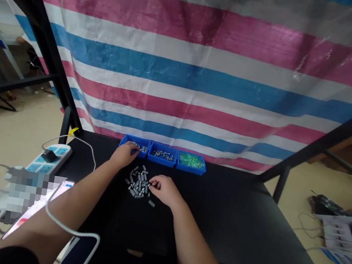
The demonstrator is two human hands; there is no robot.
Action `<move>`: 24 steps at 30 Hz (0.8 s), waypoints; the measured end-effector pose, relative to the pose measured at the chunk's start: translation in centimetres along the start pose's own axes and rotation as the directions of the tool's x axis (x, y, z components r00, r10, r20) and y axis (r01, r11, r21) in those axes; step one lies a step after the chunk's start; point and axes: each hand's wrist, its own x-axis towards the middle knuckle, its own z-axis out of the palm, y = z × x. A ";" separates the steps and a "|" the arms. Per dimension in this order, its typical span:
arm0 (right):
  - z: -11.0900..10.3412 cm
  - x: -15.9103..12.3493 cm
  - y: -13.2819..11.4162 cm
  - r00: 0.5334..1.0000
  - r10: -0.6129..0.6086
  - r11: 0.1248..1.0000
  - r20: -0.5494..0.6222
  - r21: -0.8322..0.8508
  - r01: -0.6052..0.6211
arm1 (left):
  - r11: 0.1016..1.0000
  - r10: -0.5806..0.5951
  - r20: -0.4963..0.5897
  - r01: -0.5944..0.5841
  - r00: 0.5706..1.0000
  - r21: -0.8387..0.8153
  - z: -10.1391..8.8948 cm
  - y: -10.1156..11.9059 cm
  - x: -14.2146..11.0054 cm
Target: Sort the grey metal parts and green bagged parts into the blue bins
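The pile of short grey metal cylinders [137, 183] lay at nine o'clock from the curled right hand [164, 190], nearer it than the left hand [124, 155], which rested on a blue plastic bin [136, 140]; neither hand's grip could be told.

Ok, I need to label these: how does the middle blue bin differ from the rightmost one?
The middle blue bin holds small grey metal pieces, while the rightmost blue bin holds green pieces. The middle bin's pieces lie sparsely, its floor showing; the rightmost looks more densely filled. Both are shallow open bins, side by side at the far edge of the black table.
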 end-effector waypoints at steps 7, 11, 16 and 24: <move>0.8 0.2 0.1 0.998 -0.031 0.999 -0.055 -0.042 0.028 | 0.973 -0.015 -0.136 -0.017 0.991 -0.229 0.6 0.5 -4.7; 0.8 -0.3 1.0 0.995 0.005 1.000 -0.101 0.014 -0.003 | 0.954 -0.071 -0.168 0.018 0.983 -0.300 1.5 0.5 -9.7; 0.8 -0.5 1.7 0.986 0.035 0.999 -0.164 0.027 -0.031 | 0.955 -0.002 -0.060 -0.016 0.998 -0.296 2.2 0.4 -13.4; -2.8 1.9 -1.2 0.735 -0.097 0.993 -0.671 -0.110 0.031 | 0.986 0.003 -0.075 -0.016 0.997 -0.166 2.8 0.3 -13.2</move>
